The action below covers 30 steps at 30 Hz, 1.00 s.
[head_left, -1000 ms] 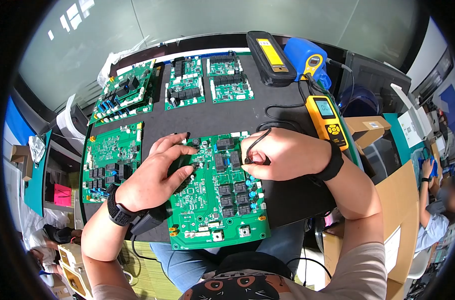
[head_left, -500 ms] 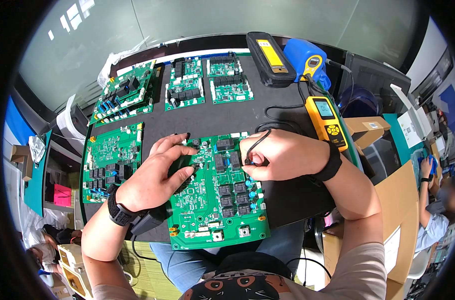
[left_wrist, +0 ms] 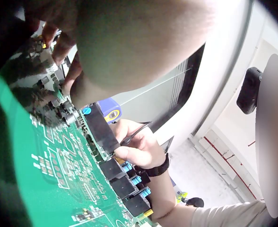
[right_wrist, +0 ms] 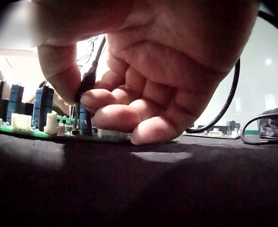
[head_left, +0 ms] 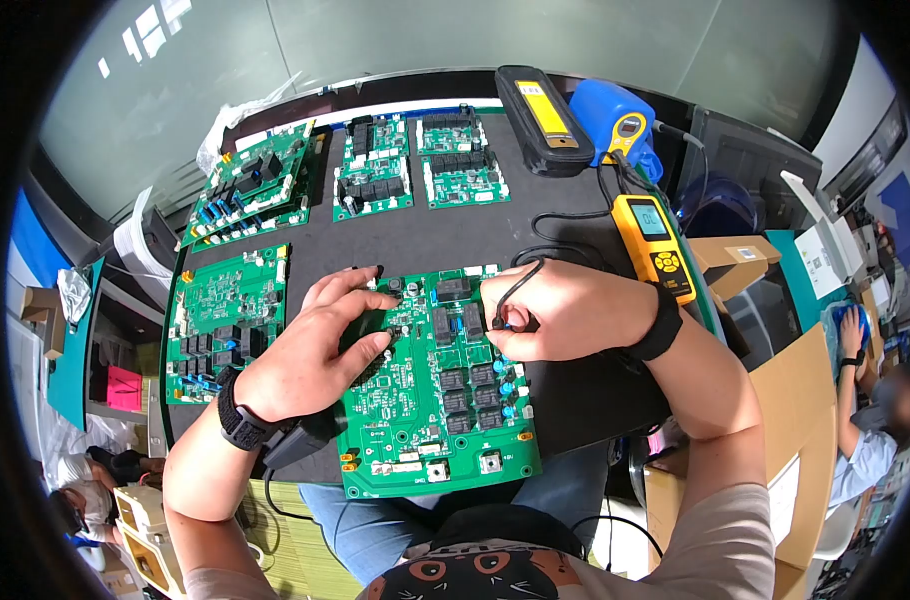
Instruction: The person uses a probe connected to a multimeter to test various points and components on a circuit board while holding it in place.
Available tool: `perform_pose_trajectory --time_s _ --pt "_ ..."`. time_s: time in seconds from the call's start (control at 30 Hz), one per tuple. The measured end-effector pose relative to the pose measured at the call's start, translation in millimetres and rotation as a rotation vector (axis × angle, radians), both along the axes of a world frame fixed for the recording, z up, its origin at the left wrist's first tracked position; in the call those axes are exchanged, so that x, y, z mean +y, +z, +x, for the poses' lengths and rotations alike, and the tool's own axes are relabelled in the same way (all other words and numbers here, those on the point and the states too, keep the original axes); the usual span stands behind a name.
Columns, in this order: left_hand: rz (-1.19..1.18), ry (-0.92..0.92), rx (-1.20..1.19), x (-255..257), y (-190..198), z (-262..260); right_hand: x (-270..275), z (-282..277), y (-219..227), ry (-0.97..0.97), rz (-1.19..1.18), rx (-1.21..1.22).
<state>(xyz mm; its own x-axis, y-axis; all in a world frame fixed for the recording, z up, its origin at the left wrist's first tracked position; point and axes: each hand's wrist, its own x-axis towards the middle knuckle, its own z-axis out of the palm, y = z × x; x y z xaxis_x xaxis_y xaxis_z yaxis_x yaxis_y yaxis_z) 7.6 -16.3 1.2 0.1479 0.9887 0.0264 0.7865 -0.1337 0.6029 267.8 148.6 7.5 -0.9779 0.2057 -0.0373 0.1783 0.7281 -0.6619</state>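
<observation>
A large green circuit board (head_left: 405, 400) lies on the dark mat at the near edge. My left hand (head_left: 320, 350) rests over its left edge, fingers spread and touching components near the top. At the board's right edge my right hand (head_left: 565, 310) pinches a black probe (right_wrist: 88, 78) between thumb and fingers, with its cable looping over the hand. In the right wrist view the probe points down beside blue components (right_wrist: 43, 105); its tip is hidden. A yellow meter (head_left: 654, 246) with a lit display stands to the right of that hand.
Several smaller boards (head_left: 465, 178) sit at the back, with stacked boards (head_left: 250, 190) at the back left and another board (head_left: 230, 320) left of my left hand. A black case (head_left: 543, 120) and a blue device (head_left: 612, 112) stand back right. Cardboard boxes (head_left: 790, 400) flank the right side.
Both hands keep nearly the same places and the probe stays pinched. The whole view has shifted very slightly. At the far right, another person's hand has moved a little.
</observation>
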Motion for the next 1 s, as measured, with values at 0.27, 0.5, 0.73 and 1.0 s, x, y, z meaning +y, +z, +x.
perform_pose_trajectory --time_s 0.27,0.5,0.73,1.0 --pt "0.021 -0.020 -0.008 0.7 -1.5 -1.6 3.3 -6.4 -3.8 0.045 0.018 0.045" --pt "0.019 0.015 0.022 0.1 -3.9 -0.6 3.9 -5.9 -7.2 0.079 0.030 0.165" --pt "0.106 0.015 0.000 4.3 -10.8 -5.7 1.4 -10.1 -0.8 0.097 0.080 0.161" --pt "0.081 0.084 -0.059 8.7 -6.2 -12.4 1.4 -12.4 1.9 0.073 0.083 0.068"
